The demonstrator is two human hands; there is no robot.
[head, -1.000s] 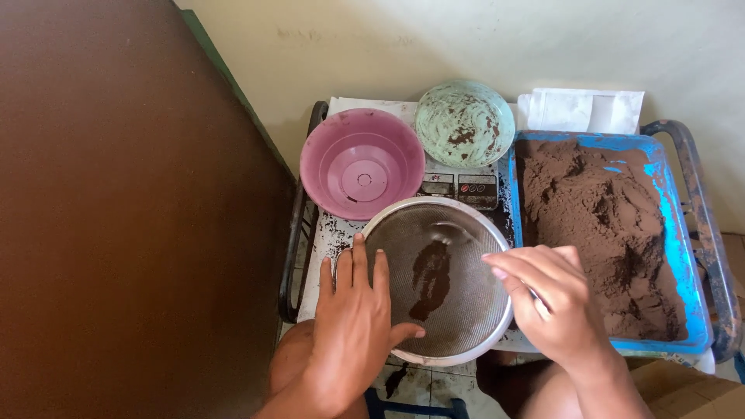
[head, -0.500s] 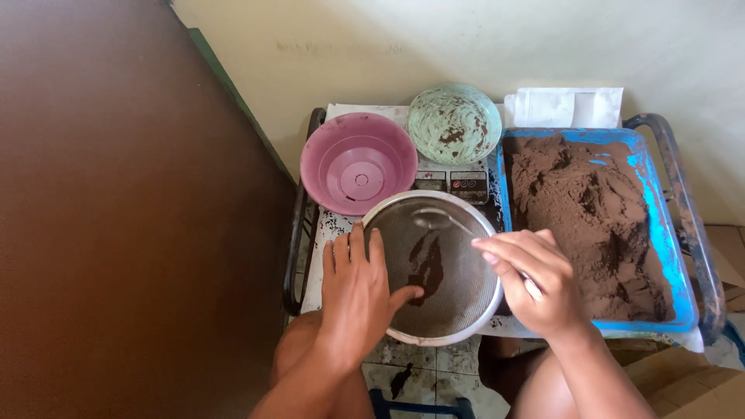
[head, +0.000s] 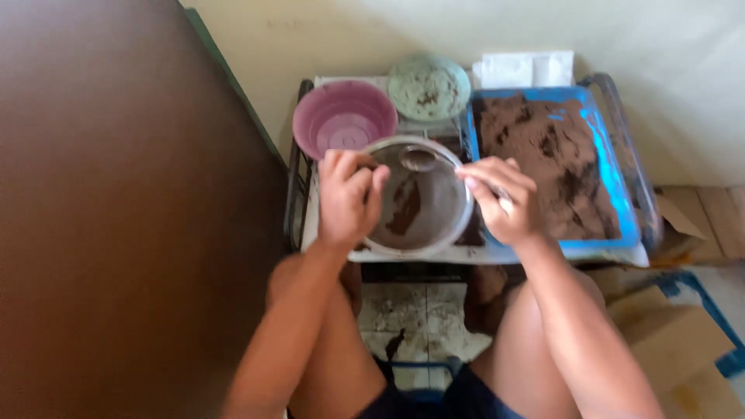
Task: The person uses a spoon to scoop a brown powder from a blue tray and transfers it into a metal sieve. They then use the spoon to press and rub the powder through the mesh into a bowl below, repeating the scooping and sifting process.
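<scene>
The round metal sieve (head: 419, 203) sits at the centre of the low cart (head: 299, 194), rim upward, with a dark streak of brown powder on its mesh; the left hand (head: 347, 198) grips the rim at the sieve's 9 o'clock, fingers curled closed over the edge and thumb toward the mesh; the right hand (head: 503, 200) is at the sieve's 3 o'clock, fingers closed narrowly on the handle of a metal spoon (head: 419, 160); the spoon's bowl lies inside the sieve near its 12 o'clock, carrying a small load of brown powder.

The pink plastic bowl (head: 344, 118) stands at the sieve's 11 o'clock, just beside its rim; the green bowl (head: 428, 85), smeared with brown residue, stands at 12 o'clock, further back; the blue tray (head: 613, 186) of brown powder (head: 543, 155) lies at 3 o'clock, its near edge behind the right hand; a folded white sheet (head: 524, 68) lies at the tray's 12 o'clock, against the wall.

Both bare knees of the person show below the cart, at 6 o'clock; flattened cardboard (head: 683, 341) lies on the floor at 4 o'clock.
</scene>
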